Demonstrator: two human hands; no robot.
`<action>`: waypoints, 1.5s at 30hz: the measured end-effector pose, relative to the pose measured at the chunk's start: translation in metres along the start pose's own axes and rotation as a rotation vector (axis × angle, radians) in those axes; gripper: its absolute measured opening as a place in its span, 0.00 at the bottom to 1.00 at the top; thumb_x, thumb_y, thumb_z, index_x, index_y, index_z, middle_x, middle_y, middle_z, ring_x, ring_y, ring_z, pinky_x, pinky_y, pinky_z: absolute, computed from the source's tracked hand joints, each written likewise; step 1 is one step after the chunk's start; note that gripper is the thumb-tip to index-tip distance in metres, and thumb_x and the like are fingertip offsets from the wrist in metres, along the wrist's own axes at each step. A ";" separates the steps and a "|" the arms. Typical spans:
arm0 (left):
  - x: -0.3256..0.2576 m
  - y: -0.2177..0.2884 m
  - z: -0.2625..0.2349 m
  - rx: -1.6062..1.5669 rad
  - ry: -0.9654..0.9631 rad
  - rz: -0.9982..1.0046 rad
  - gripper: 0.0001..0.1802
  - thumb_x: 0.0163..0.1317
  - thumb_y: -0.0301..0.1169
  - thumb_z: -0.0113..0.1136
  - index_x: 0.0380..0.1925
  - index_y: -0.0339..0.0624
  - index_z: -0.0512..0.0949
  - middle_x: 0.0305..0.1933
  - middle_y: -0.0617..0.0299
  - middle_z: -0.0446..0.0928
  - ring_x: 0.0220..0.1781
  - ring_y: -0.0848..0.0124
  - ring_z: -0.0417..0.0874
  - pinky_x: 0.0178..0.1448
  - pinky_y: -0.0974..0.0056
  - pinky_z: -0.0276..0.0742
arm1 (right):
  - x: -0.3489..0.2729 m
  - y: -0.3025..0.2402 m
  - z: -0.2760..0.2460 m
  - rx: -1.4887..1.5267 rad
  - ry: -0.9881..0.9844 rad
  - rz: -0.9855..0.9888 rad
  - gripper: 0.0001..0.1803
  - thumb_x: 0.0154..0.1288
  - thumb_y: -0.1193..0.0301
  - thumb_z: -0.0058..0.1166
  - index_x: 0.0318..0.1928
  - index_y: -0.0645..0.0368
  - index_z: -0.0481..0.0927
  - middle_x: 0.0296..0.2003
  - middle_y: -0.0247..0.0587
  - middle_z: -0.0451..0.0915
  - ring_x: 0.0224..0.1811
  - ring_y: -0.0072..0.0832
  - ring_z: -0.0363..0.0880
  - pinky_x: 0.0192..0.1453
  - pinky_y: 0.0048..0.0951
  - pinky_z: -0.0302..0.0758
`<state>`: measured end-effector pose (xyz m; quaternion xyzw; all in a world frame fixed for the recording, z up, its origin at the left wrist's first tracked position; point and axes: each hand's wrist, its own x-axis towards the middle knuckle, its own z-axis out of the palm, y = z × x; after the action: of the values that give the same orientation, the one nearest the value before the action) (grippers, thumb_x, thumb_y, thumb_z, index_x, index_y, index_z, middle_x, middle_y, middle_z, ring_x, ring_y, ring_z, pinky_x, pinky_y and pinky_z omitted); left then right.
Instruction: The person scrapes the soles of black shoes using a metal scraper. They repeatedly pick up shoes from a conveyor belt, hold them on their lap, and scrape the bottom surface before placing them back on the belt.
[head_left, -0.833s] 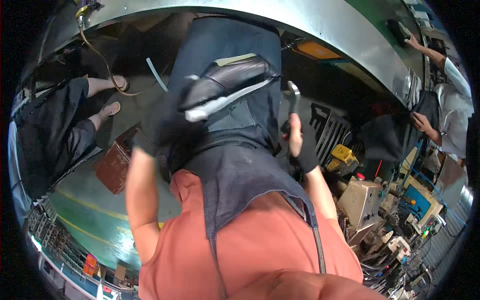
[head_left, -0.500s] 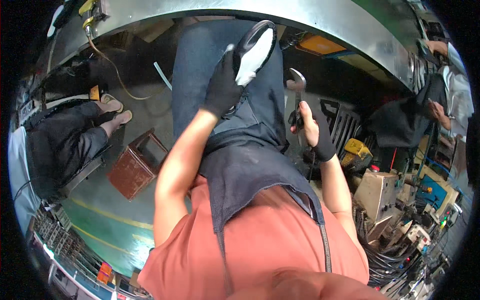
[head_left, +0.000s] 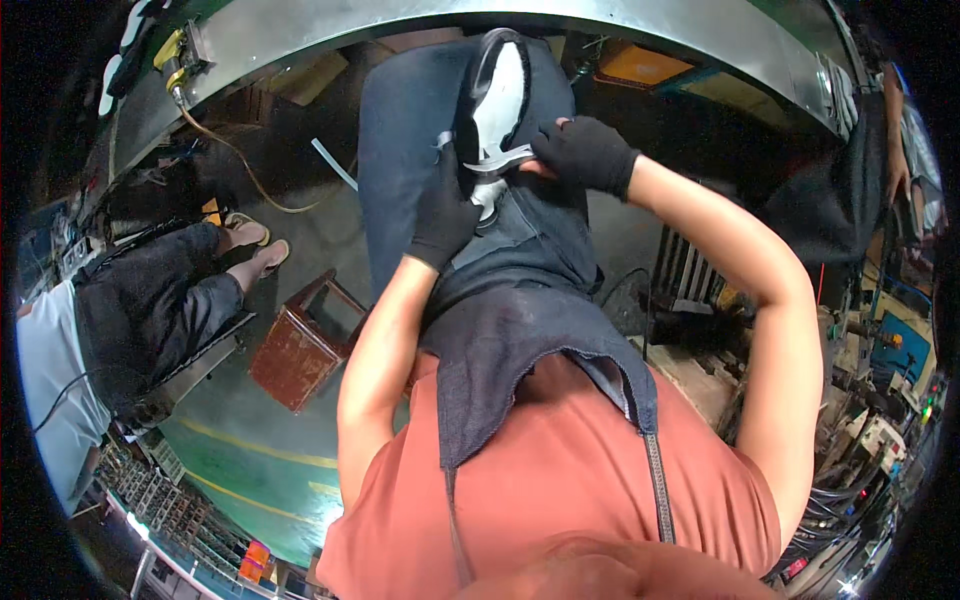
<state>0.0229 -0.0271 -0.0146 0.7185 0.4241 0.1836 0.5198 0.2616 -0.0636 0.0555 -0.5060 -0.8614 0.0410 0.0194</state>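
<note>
A shoe upper, black and shiny at the toe with a white underside, lies bottom up over my lap, its toe pointing away from me. My left hand, in a black fingerless glove, grips it along the left side near the middle. From the right reaches my right hand, gloved the same way and closed around lasting pincers. Their silver curved jaws lie across the white underside, beside my left fingers. My right hand covers the handles, and whether the jaws bite on anything cannot be made out.
A metal bench curves across the far side. A brown wooden stool stands at left, beyond it a seated person. At the bench's left end a yellow tool trails a hose. Another person's arm shows at far right.
My right hand has swung from beside my right thigh up and left, bringing the pincers onto the shoe upper. The shoe upper now points straighter away from me.
</note>
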 end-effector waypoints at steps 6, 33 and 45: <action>0.024 0.009 0.022 -0.125 0.382 0.145 0.35 0.66 0.34 0.52 0.68 0.36 0.51 0.69 0.46 0.58 0.72 0.57 0.58 0.72 0.60 0.54 | 0.005 0.034 -0.003 0.437 -0.305 0.000 0.28 0.69 0.48 0.43 0.30 0.63 0.76 0.22 0.49 0.78 0.24 0.42 0.79 0.30 0.38 0.76; 0.040 0.045 0.002 0.237 0.240 0.228 0.44 0.57 0.37 0.65 0.66 0.31 0.51 0.66 0.38 0.61 0.69 0.51 0.63 0.70 0.58 0.58 | 0.000 0.009 -0.026 0.436 0.054 0.420 0.22 0.67 0.54 0.50 0.29 0.61 0.75 0.25 0.54 0.77 0.28 0.51 0.77 0.33 0.43 0.73; 0.009 0.022 0.009 0.026 0.162 0.120 0.53 0.55 0.38 0.68 0.69 0.27 0.43 0.71 0.38 0.53 0.75 0.53 0.53 0.74 0.58 0.50 | 0.024 -0.012 -0.075 0.233 -0.317 0.279 0.21 0.67 0.54 0.48 0.29 0.60 0.78 0.23 0.49 0.77 0.29 0.41 0.81 0.32 0.39 0.77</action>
<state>0.0437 -0.0274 -0.0003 0.7321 0.4232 0.2663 0.4627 0.2457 -0.0447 0.1307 -0.6016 -0.7648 0.2215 -0.0638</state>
